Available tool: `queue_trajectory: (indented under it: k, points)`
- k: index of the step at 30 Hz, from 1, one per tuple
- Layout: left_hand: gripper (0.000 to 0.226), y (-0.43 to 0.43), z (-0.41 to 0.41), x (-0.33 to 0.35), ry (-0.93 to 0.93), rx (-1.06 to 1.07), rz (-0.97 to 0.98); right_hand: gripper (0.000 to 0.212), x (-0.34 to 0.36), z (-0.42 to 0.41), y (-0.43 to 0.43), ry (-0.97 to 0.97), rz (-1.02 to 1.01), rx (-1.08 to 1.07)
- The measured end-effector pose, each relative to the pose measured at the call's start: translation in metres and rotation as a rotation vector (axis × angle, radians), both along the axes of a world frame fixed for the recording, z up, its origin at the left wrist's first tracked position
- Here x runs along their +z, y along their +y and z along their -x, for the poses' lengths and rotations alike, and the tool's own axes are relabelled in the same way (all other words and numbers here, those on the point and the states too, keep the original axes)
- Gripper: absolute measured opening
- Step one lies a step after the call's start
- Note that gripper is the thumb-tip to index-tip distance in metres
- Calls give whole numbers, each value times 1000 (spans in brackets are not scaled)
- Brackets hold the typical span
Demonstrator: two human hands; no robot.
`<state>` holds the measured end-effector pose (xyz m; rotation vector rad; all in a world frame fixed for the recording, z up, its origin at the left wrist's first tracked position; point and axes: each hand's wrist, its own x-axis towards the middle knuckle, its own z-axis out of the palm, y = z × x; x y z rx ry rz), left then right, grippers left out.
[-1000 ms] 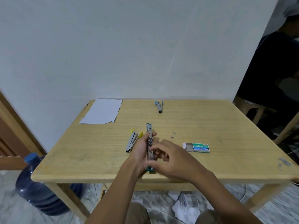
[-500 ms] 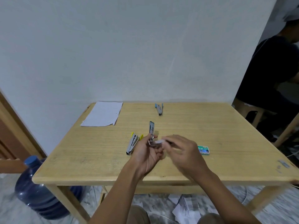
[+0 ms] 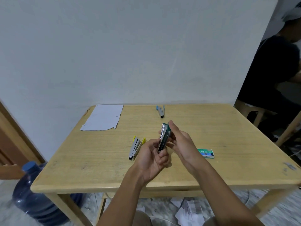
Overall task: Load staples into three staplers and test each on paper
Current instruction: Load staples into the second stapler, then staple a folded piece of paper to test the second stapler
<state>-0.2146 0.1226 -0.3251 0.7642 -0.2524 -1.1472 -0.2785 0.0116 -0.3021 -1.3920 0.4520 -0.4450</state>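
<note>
Nearest, left hand (image 3: 151, 159) curled round lower end of slim metal green stapler (image 3: 163, 137), tilted above smooth wooden table (image 3: 97, 160); right hand (image 3: 182, 144) pinches upper end; yellow stapler (image 3: 135, 147) just left; rectangular staple box (image 3: 206, 153) right; farther, white paper (image 3: 103, 117), blue stapler (image 3: 161, 111).

staple box (image 3: 206, 153): green label reads "10", then what looks like "-1M" | finer print beneath: too blurred to read | green stapler (image 3: 163, 139): pale lettering along its side, unreadable
</note>
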Motion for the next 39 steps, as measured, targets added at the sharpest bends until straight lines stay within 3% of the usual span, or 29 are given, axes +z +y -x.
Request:
queue_trajectory:
  k: [6, 9, 12, 16, 18, 20, 22, 25, 28, 33, 39]
  points:
    - [65, 6, 5, 0, 21, 39, 51, 62, 3, -12, 7, -41, -150, -115]
    - [75, 12, 9, 8, -279, 208, -263, 58, 6, -18, 7, -23, -134, -122]
    - [66, 23, 3, 20, -759, 521, -568, 56, 9, -25, 8, -27, -111, -124]
    - [51, 35, -52, 37, -827, 956, -561, 53, 19, -43, 7, 28, -67, -122]
    - [44, 35, -103, 35, -905, 1084, -721, 56, 28, -52, 4, 96, -11, -87]
    - [51, 37, -157, 27, -959, 1030, -1055, 55, 38, -59, 2, 127, 54, -52]
    - [72, 43, -197, 17, -969, 831, -1366, 52, 46, -63, 1, 126, 145, -38]
    - [92, 51, -224, 2, -1000, 596, -1586, 50, 58, -70, -2, 109, 216, -28]
    - [101, 53, -236, -3, -1015, 543, -1608, 50, 63, -75, -6, 127, 245, -18]
    - [129, 62, -257, 5, -869, 512, -1588, 50, 47, -79, -9, 192, 256, 33]
    - [130, 69, -258, 5, -833, 518, -1517, 46, 24, -85, 1, 285, 96, 88]
